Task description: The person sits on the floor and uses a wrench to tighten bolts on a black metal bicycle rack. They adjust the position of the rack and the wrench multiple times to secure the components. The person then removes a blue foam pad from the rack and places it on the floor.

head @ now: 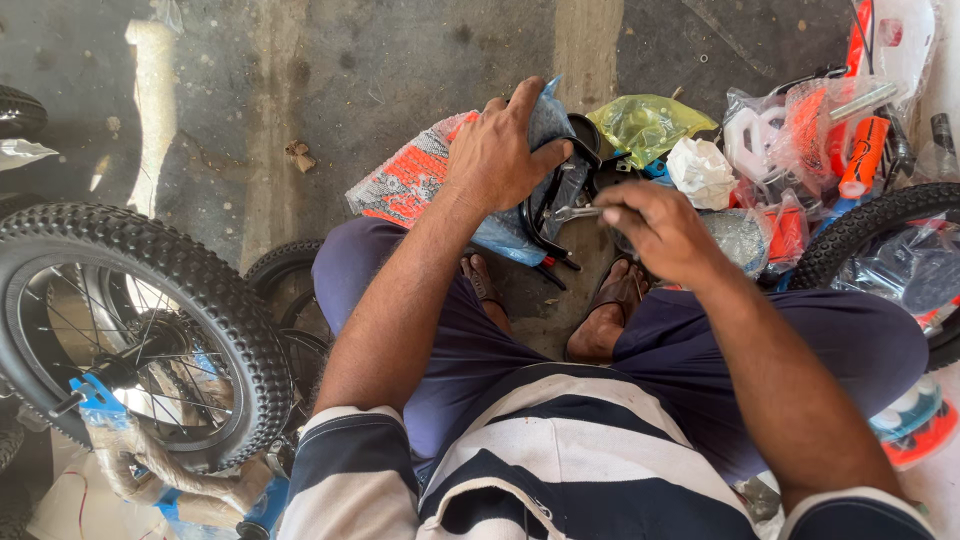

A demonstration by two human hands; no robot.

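Left hand (497,150) clamping down on blue plastic bag (545,190) with black curved part (545,215) inside, at twelve o'clock. Right hand (655,228) pinching small metal tool (573,212). Sitting on stained concrete floor (330,70); spoked wheel (120,330) at nine.

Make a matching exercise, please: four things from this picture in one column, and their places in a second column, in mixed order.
Things:
1. wheel
2. left hand
3. right hand
4. orange grip

Places:
A. far right, among wrapped parts
B. holding a small metal tool
C. left side, on the floor
D. on a blue-wrapped part

Pairs: 1-C, 2-D, 3-B, 4-A
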